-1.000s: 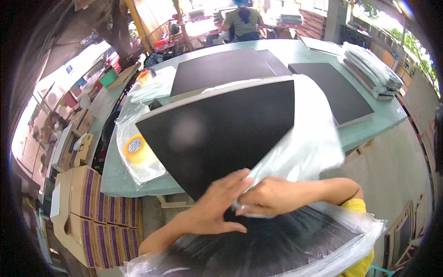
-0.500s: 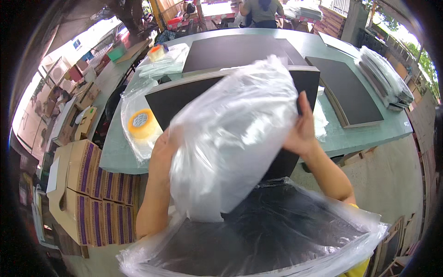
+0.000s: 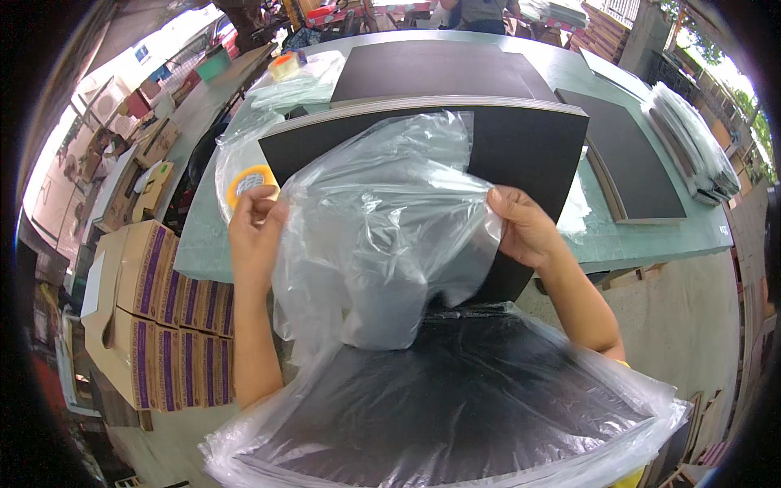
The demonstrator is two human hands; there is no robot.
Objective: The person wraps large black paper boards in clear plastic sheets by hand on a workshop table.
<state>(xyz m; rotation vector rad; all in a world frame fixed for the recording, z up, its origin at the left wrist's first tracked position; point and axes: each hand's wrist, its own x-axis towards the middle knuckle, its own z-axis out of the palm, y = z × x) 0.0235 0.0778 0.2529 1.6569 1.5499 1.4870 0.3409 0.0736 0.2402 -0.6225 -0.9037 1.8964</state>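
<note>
A clear plastic bag (image 3: 366, 244) is stretched between my two hands in the middle of the view. My left hand (image 3: 256, 232) pinches its left edge, with the fingers curled. At the other side, my right hand (image 3: 525, 228) grips the bag's edge between thumb and fingers. Below them, close to my body, lies a dark flat board (image 3: 464, 390) wrapped in clear plastic, which bunches up at its corners. Behind the bag a black panel (image 3: 525, 154) leans against the table's near side, partly covered by the bag.
On the green table (image 3: 651, 244) lie more dark panels (image 3: 439, 69), another panel (image 3: 626, 154) at the right and a stack of plastic-wrapped panels (image 3: 691, 142). Yellow tape (image 3: 250, 180) sits behind my left hand. Cardboard boxes (image 3: 154, 317) stand at left. A person (image 3: 484, 15) is beyond the table.
The bag has been lowered and spread wider between my hands. My left hand has moved up and left, and my right hand now grips the bag's edge instead of pressing its side.
</note>
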